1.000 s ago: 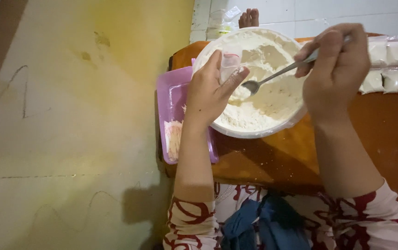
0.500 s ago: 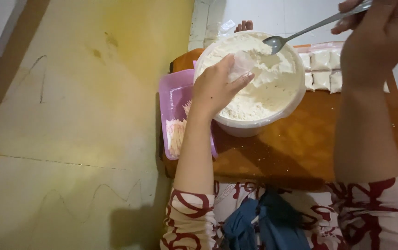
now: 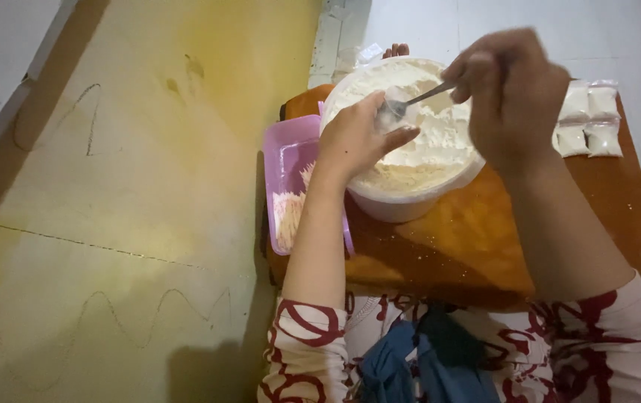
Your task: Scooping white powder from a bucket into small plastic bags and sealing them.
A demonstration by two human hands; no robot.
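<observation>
**Small clear bag held over a tub of white powder, spoon at its mouth**

Small clear bag (image 3: 398, 108), thin and see-through, sits in the upper middle of the frame, pinched in the left hand (image 3: 357, 138); the fingers of that hand are curled together around it, thumb below, and the bag's mouth faces right; how much powder lies inside it cannot be told. Just right of the bag, the metal spoon (image 3: 410, 102) has its bowl at the bag's opening, touching or nearly so; its handle runs up and right into the right hand (image 3: 510, 93), whose fingers are closed tightly on the handle, knuckles toward the camera. Both hands hang above the white round tub (image 3: 410, 205), which is heaped with white powder (image 3: 428, 145); the left hand overlaps the tub's left rim.

The tub stands on an orange-brown low table (image 3: 477, 246), dusted here and there with powder; against the tub's left side, at the table's left edge, lies a pink rectangular tray (image 3: 287, 160) with some pale powder in its lower end. At the upper right of the frame, well apart from the hands, a cluster of filled small packets (image 3: 589, 123) lies in rows on the table. Below the table, at the bottom of the frame, show white sleeves with a red pattern (image 3: 305, 347) and blue cloth (image 3: 410, 366). The left half of the frame is a yellowish floor (image 3: 126, 209) marked with thin scribbled lines; pale tiles (image 3: 544, 37) fill the upper right.
</observation>
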